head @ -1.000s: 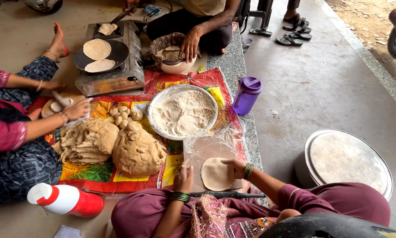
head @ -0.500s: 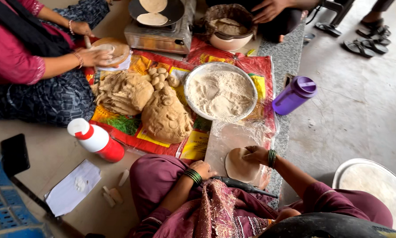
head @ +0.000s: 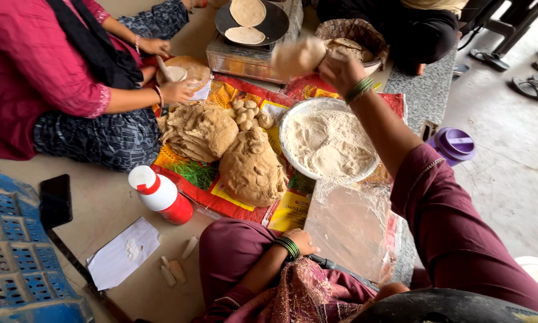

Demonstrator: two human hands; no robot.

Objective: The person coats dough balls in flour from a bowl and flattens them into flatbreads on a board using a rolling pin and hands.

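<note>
My right hand (head: 342, 72) is stretched forward and up, holding a thin raw dough disc (head: 297, 57) in the air between the flour bowl (head: 282, 134) and the stove (head: 245, 60). On my thigh rests my left hand (head: 303, 241), fingers curled, beside a dark rolling pin (head: 327, 262). The plastic-covered rolling surface (head: 352, 224) in front of me is bare. A dark pan (head: 276, 27) on the stove carries two flatbreads.
A large dough mound (head: 254, 167), a stack of dough (head: 200, 128) and small dough balls (head: 248, 110) lie on the mat. A person in pink rolls a disc on a round board (head: 191, 69). Basket of flatbreads (head: 352, 33), purple bottle (head: 454, 146), red-and-white bottle (head: 161, 194), blue crate (head: 17, 257).
My right hand lifted the dough disc off the rolling surface and carried it forward toward the stove. My left hand stayed by my lap. The view swung left and closer.
</note>
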